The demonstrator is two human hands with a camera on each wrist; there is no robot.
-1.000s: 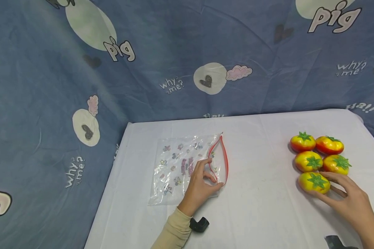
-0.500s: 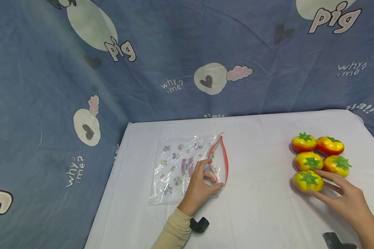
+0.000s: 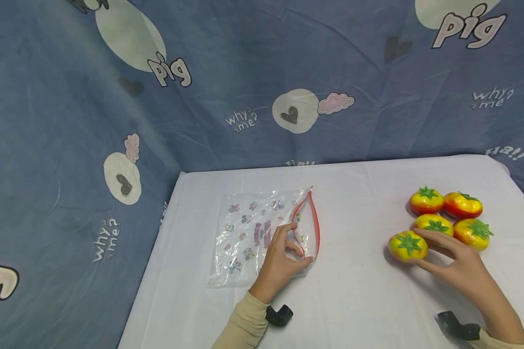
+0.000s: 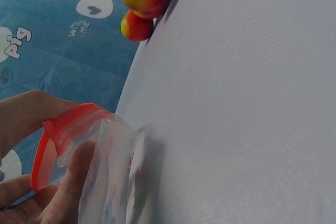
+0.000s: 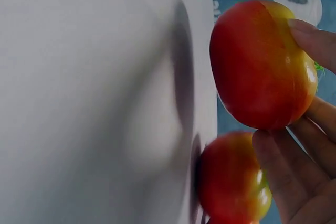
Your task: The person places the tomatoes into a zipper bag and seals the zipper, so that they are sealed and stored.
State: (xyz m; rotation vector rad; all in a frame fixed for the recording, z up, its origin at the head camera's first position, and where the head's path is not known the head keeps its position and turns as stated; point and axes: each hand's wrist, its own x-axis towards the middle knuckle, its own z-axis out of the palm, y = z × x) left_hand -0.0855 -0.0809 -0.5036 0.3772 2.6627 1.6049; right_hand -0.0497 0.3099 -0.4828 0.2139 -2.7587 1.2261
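My left hand (image 3: pixel 278 264) holds the mouth of a clear zip bag (image 3: pixel 240 242) with small printed pictures, lying on the table. The bag's red rim (image 4: pixel 79 121) gapes between my fingers and thumb in the left wrist view. My right hand (image 3: pixel 463 264) grips a yellow-red tomato (image 3: pixel 407 247) with a green leafy top, between thumb and fingers. In the right wrist view this tomato (image 5: pixel 257 66) is off the cloth, its shadow apart from it. Several similar tomatoes (image 3: pixel 463 204) sit grouped just behind and right of it.
A white cloth (image 3: pixel 353 291) covers the table. Blue printed fabric (image 3: pixel 227 58) hangs behind and to the left. A black wrist mount (image 3: pixel 279 315) sits at the left wrist, another black mount (image 3: pixel 458 327) at the right.
My right hand has moved left with the gripped tomato, taking it away from the front of the group. The left hand and the bag have stayed in place.
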